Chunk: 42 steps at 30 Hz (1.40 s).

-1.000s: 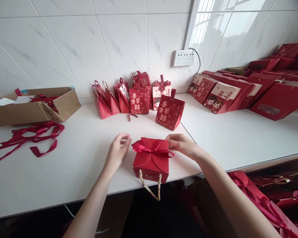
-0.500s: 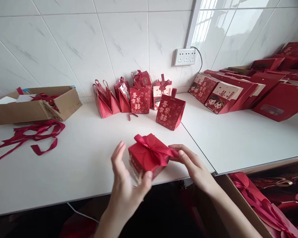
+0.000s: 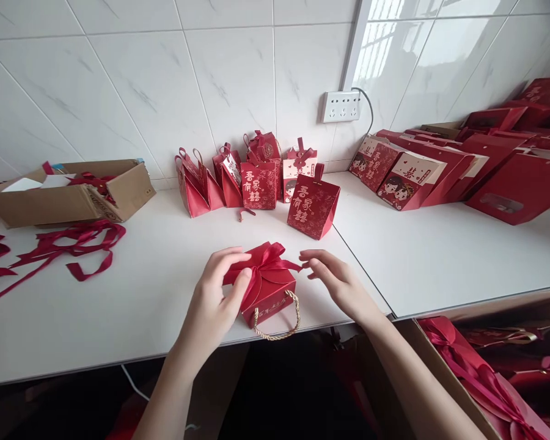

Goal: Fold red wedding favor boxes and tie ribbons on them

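A red gift box [image 3: 275, 296] sits near the table's front edge, its twisted gold cord handle [image 3: 297, 315] hanging toward me. A shiny red ribbon [image 3: 268, 260] is tied in a bow across its petal-folded top. At the box's left side, my left hand [image 3: 220, 284] has thumb and fingers closed round the left part of the bow. My right hand [image 3: 337, 278] hovers to the right, fingers apart, fingertips right beside the pointed end of a ribbon tail that stretches toward it.
Behind the box stand several red paper bags [image 3: 259, 186] and a nearer one [image 3: 312, 208]. On the left are loose ribbons [image 3: 91, 244] and a cardboard box [image 3: 36, 205]. More red boxes [image 3: 516, 177] crowd the right; an open carton [image 3: 412, 342] is below.
The box has turned so its gold cord handle faces me. My left hand has shifted from its front corner to the bow's left part; my right hand has come off the ribbon tail.
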Tool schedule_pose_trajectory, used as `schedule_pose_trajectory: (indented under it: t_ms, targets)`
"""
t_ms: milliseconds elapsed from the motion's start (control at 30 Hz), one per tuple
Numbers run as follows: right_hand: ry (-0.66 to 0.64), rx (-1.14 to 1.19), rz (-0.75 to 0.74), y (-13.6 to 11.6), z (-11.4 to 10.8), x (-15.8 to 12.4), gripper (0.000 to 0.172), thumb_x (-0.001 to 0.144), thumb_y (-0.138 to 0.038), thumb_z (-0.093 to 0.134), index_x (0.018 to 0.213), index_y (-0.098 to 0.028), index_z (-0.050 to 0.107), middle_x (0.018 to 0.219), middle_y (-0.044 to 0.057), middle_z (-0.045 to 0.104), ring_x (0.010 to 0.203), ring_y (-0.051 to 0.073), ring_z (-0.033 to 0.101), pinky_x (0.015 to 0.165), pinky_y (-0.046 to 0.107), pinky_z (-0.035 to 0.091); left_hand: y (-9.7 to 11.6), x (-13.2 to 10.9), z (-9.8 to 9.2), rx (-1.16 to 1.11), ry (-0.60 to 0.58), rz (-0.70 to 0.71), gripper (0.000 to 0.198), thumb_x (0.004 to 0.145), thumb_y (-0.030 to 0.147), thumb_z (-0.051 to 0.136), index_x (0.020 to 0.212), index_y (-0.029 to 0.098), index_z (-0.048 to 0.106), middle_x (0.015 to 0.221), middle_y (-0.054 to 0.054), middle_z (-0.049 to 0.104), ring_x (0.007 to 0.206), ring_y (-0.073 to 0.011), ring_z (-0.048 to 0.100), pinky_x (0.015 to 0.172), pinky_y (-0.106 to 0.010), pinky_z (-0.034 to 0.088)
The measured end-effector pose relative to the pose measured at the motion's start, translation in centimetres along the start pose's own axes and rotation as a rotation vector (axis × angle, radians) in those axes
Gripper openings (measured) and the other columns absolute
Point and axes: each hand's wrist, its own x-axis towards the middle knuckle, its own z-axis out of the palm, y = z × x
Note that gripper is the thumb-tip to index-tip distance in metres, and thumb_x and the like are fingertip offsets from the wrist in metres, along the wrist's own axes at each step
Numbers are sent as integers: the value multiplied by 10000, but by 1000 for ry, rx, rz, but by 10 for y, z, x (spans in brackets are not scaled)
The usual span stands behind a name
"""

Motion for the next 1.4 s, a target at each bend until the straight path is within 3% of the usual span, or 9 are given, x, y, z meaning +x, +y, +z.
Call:
schedule_pose_trajectory:
  t_ms: [133,233,367,600,733,833,1067,1267,1400]
  targets:
    - [-190,62,100,6,9,17,425,886,-552,426,912,-173,617,946,71,643,864,180,584,772,322,463,-3,6,-2,5,-160,-22,241,864,375,504,1024,251,635,1247,-58,536,1117,-222,577,874,-308,542]
    - [-108,9,100,-5,10,13,403,829,-538,507,641,-182,518,636,-10,526,619,123,478,631,274,397,-4,8,-5,24,-210,-6,231,846,366,527,1012,261,649,1257,-49,525,1174,-225,545,934,-308,517]
    - [-121,-2,159,-27,6,-6,406,781,-560,548,615,-199,464,495,-61,404,468,86,338,488,246,287,-6,9,-6,14,-223,-11,231,841,360,532,1014,261,648,1277,-46,510,1217,-224,512,992,-319,480]
    - [-297,-102,270,-26,8,-34,384,847,-531,508,642,-205,495,535,-16,575,464,108,516,473,235,373,-14,13,-4,-109,-262,7,238,833,369,561,1027,263,649,1293,-45,522,1265,-232,468,1040,-315,423]
    - [-426,-200,296,-23,-15,-41,343,874,-485,499,698,-197,559,629,14,646,550,134,579,537,251,434,-28,10,-3,-329,-122,-102,418,816,439,580,1183,238,571,1354,-75,508,1279,-261,453,1018,-338,424]
    - [-571,-286,285,-29,-39,-35,363,865,-510,514,747,-186,629,715,46,681,658,163,610,613,274,461,-36,6,-5,-400,32,-235,417,822,520,525,1079,200,596,1180,-89,612,1142,-259,540,922,-338,458]
    - [-122,-339,-6,-44,-22,7,534,843,-671,406,673,-186,547,629,34,595,562,136,518,537,274,409,-20,-3,-7,-229,-83,-431,429,813,611,453,657,212,452,587,24,430,563,-149,416,531,-250,347]
    - [-233,-526,-11,-41,-5,-8,284,814,-481,603,725,-213,567,644,-2,617,541,126,514,489,250,391,-7,-24,-13,-200,-159,-454,458,812,570,484,557,209,365,538,33,343,513,-125,314,478,-232,287]
    - [-38,-585,-263,-36,1,-26,128,878,-289,555,772,-222,532,728,11,609,614,135,557,552,251,452,1,-31,-16,-261,-146,-406,393,815,519,518,591,199,481,552,26,411,527,-115,386,482,-209,323]
